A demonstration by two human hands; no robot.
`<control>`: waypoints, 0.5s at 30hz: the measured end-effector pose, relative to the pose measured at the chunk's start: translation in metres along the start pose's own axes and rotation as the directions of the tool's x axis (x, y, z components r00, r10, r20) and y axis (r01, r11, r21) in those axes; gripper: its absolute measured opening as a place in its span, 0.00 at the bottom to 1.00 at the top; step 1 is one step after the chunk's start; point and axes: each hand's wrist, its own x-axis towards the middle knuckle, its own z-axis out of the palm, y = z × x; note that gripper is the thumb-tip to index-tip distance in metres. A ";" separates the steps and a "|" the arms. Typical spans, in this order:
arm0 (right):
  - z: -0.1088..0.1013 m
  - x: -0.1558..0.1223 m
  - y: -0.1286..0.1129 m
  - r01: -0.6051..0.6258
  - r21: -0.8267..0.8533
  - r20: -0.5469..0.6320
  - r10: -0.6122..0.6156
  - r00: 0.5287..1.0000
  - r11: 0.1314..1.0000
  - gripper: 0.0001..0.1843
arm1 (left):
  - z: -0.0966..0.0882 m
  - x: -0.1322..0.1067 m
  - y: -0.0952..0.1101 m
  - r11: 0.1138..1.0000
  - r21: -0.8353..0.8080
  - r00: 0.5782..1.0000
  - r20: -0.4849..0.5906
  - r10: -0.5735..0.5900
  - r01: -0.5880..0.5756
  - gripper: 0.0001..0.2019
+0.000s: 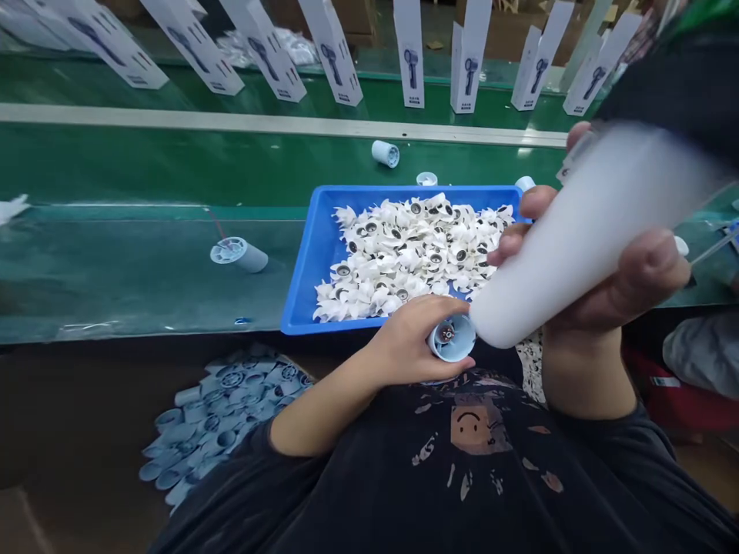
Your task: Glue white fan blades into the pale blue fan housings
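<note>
Close to my body, my left hand (412,338) is wrapped round a short light-blue cylindrical housing (462,342). Its open end faces up, with a small round motor part in the middle. My right hand (612,288) grips a large white, round-ended, bottle-like thing (583,231), blurred and tilted down to the left. Its rounded end is beside the housing's rim; I cannot tell whether they touch. A dark part with some green covers its upper end. Just beyond my left hand is a blue tray (300,265) of white fan blades (404,246).
Light-blue housings lie on the green bench at left (248,255) and behind the tray (385,154). A heap of housings (225,423) sits low at left. White boxes (409,61) stand in a row along the back. Grey fabric (701,350) shows at right.
</note>
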 end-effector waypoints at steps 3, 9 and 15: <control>0.016 -0.003 0.000 -0.018 -0.025 -0.013 0.018 1.000 1.000 0.20 | 0.005 0.007 0.009 1.000 0.028 1.000 -0.029 -0.007 0.007 0.17; 0.016 -0.009 0.001 0.009 -0.155 -0.003 -0.010 1.000 0.988 0.24 | 0.007 0.012 0.016 0.999 0.029 0.998 -0.050 -0.032 0.033 0.14; 0.015 -0.011 -0.001 0.018 -0.412 -0.016 -0.027 0.999 0.911 0.23 | 0.009 0.014 0.014 0.997 0.038 0.998 -0.010 -0.062 0.063 0.15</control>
